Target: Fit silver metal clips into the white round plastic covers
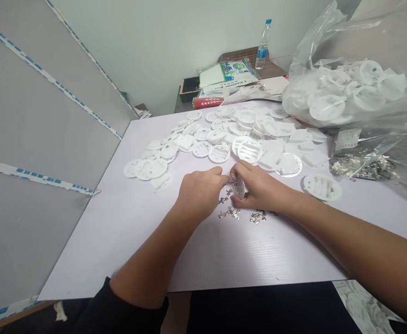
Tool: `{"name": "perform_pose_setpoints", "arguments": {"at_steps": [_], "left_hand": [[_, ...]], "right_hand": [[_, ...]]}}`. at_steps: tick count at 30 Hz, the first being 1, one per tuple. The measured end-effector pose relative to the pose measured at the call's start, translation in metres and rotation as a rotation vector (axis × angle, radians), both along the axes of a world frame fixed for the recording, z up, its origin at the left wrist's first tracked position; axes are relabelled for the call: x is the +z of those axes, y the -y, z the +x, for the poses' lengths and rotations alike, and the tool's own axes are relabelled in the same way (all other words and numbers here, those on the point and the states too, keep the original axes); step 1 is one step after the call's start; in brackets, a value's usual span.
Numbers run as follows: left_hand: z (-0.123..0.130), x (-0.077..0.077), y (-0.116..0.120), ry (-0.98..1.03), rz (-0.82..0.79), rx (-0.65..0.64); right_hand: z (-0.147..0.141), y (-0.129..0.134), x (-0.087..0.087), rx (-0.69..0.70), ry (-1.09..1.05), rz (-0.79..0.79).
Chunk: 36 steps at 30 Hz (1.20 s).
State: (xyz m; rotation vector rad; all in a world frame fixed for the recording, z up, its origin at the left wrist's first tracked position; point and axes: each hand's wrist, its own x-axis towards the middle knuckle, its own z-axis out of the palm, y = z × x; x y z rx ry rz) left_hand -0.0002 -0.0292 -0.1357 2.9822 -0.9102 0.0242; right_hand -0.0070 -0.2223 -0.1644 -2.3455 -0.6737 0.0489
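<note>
My right hand (257, 188) grips a white plastic part (239, 189), held on edge between thumb and fingers above the table. Against its upper left side, my left hand (200, 191) is closed in a pinch. A thin bit of metal (232, 183) shows between the left fingertips and the white part; its full shape is hidden. Below the hands lie small shiny metal clips (234, 213), with another little cluster of clips (258, 216) under my right wrist.
Many white slotted plastic discs (219, 153) spread across the table's far half. Clear bags of discs (327, 107) and metal clips (363, 166) stand at the right. Behind are a red roll (208, 102), a black box (189, 89) and a water bottle (263, 46). A grey partition (43, 139) borders the left.
</note>
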Motion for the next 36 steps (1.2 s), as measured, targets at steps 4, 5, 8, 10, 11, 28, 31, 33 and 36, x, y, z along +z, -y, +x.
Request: {"name": "perform_pose_setpoints", "arguments": {"at_steps": [4,5,8,10,11,28,31,33,36], "left_hand": [[0.002,-0.001,0.002,-0.008,-0.021,-0.015],[0.002,-0.002,0.002,-0.009,-0.026,-0.017],[0.003,-0.005,0.002,-0.018,-0.047,-0.018],[0.004,-0.007,0.002,-0.018,-0.062,-0.019],[0.004,-0.008,0.002,-0.018,-0.067,-0.021],[0.013,-0.006,-0.015,-0.102,-0.792,-0.027],[0.013,-0.01,-0.009,-0.198,-0.979,-0.12],[0.013,-0.014,-0.006,-0.285,-1.085,-0.149],[0.012,-0.016,-0.005,-0.445,-1.184,-0.126]], "right_hand": [[0.001,0.001,-0.002,0.007,0.01,0.018],[0.002,0.001,-0.003,0.01,0.014,0.025],[0.003,0.002,-0.004,0.02,0.021,0.053],[0.004,0.002,-0.005,0.022,0.016,0.071],[0.004,0.001,-0.004,0.02,0.012,0.076],[-0.002,0.0,0.011,-0.275,-0.353,0.599],[-0.004,-0.008,0.011,-0.178,-0.571,0.934],[-0.004,-0.012,0.011,-0.068,-0.658,1.035],[-0.003,-0.013,0.009,0.028,-0.673,1.051]]}}
